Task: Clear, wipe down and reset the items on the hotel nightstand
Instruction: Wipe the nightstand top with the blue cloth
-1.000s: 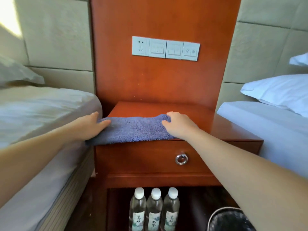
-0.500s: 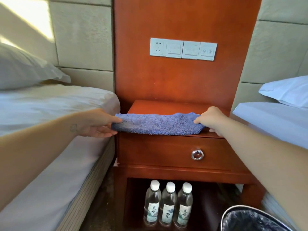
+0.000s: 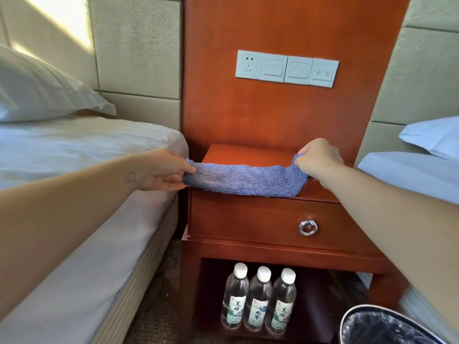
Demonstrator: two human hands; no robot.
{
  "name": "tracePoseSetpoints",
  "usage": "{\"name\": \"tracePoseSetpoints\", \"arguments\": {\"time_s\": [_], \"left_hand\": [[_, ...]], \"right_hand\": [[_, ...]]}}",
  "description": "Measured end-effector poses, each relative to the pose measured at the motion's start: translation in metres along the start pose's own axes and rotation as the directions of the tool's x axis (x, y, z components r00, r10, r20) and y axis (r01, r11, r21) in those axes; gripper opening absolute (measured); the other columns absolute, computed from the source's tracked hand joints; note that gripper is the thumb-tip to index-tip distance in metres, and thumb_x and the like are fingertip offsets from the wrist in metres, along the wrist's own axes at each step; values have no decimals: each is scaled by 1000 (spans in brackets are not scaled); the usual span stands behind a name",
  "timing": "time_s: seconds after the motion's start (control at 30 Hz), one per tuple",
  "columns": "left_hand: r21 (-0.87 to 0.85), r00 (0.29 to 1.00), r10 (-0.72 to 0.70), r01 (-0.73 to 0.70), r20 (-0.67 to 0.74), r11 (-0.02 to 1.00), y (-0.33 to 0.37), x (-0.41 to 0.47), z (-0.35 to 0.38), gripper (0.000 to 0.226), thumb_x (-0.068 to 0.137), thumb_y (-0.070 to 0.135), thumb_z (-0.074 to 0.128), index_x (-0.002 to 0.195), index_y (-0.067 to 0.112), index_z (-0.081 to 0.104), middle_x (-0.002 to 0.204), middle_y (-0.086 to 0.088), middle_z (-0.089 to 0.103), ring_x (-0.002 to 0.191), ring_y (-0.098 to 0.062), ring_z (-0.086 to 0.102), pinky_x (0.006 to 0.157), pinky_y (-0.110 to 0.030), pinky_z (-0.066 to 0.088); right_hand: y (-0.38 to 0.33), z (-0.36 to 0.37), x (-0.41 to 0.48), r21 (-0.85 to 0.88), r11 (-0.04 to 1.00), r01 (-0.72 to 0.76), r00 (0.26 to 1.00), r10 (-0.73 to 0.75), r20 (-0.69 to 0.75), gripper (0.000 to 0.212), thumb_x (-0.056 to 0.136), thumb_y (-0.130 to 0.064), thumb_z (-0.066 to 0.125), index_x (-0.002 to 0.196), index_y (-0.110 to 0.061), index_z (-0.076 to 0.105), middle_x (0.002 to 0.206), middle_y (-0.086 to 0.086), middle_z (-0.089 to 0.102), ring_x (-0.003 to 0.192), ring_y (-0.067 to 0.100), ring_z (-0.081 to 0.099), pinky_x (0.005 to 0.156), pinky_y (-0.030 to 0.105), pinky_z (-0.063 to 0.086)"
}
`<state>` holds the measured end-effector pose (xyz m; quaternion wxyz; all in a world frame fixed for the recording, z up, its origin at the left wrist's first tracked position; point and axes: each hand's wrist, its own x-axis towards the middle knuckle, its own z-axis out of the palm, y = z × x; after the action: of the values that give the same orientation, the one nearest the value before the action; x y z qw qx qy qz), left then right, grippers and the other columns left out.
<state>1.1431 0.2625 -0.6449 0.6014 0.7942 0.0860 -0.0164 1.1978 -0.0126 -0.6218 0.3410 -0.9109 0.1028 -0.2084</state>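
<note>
Left hand (image 3: 164,171) pinches the left end of the blue terry cloth (image 3: 243,181), thumb above and fingers below, just off the left edge of the red-brown wooden nightstand (image 3: 248,155). Right hand (image 3: 318,158) grips the cloth's right end with curled fingers, that corner raised off the wood. I see the cloth's middle lying along the front of the top. Below are a drawer with a silver ring pull (image 3: 308,227) and three white-capped clear water bottles (image 3: 259,301) upright on the open shelf.
</note>
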Motion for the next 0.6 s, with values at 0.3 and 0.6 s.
{"name": "tracePoseSetpoints", "arguments": {"time_s": [0.3, 0.6], "left_hand": [[319, 989, 120, -87, -85, 944, 0, 6, 3, 25, 91, 16, 66, 111, 17, 52, 91, -7, 55, 68, -16, 53, 63, -25, 50], [791, 845, 503, -430, 182, 435, 50, 37, 47, 33, 92, 11, 48, 112, 27, 69, 110, 3, 67, 86, -15, 56, 72, -21, 39]], "right_hand": [[9, -5, -8, -285, 923, 259, 965, -236, 113, 19, 85, -13, 58, 99, -22, 68, 115, 4, 66, 107, 30, 60, 92, 39, 50], [-40, 4, -22, -381, 862, 335, 888, -153, 433, 28, 81, -36, 71, 71, -11, 61, 72, 6, 65, 68, 26, 64, 71, 33, 55]]}}
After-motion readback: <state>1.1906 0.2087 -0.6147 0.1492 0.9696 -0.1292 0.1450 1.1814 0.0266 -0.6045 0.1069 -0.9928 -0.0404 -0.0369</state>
